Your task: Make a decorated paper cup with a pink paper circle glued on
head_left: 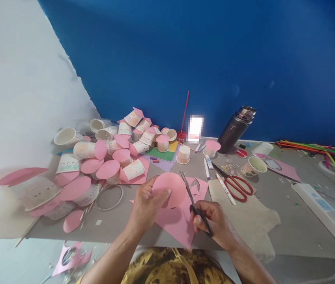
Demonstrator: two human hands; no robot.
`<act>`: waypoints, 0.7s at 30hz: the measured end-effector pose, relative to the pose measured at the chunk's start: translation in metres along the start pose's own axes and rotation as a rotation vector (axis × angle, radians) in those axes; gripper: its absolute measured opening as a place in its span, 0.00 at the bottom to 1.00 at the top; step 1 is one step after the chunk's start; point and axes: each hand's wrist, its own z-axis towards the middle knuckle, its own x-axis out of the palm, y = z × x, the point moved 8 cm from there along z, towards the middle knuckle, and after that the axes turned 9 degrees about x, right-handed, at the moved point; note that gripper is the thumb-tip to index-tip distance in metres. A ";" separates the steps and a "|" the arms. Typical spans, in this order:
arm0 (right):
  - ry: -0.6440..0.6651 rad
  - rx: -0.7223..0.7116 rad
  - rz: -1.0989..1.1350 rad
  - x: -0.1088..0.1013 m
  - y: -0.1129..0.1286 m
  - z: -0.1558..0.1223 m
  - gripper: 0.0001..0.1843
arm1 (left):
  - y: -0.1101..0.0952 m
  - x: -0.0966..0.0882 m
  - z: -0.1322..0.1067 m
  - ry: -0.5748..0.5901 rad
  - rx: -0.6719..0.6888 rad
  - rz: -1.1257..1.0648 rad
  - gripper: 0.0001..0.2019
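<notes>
By the desk's front edge (102,236), I see the left hand (144,205) pinching a flimsy-looking pink paper disc (172,183), best rim-held, the right hand (213,221) gripping scissors (193,201).

The head camera looks from above, forward and down, upon the grey table (297,232). Quite near to it, the left hand (148,201) is at seven o'clock and the right hand (211,221) at five; farther away, the blue wall (167,51) stands at twelve o'clock.
</notes>
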 end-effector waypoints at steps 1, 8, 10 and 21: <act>-0.004 -0.001 -0.001 0.000 -0.001 0.000 0.32 | 0.000 0.000 0.000 -0.004 0.003 0.009 0.14; -0.025 -0.026 -0.017 -0.002 -0.009 0.003 0.30 | 0.000 -0.003 0.000 -0.046 0.013 0.034 0.14; -0.024 -0.027 -0.012 -0.002 -0.011 0.005 0.30 | 0.001 -0.002 0.001 -0.042 0.008 0.027 0.14; -0.028 -0.019 -0.012 -0.003 -0.006 0.003 0.30 | -0.002 -0.001 0.003 -0.044 0.012 0.047 0.10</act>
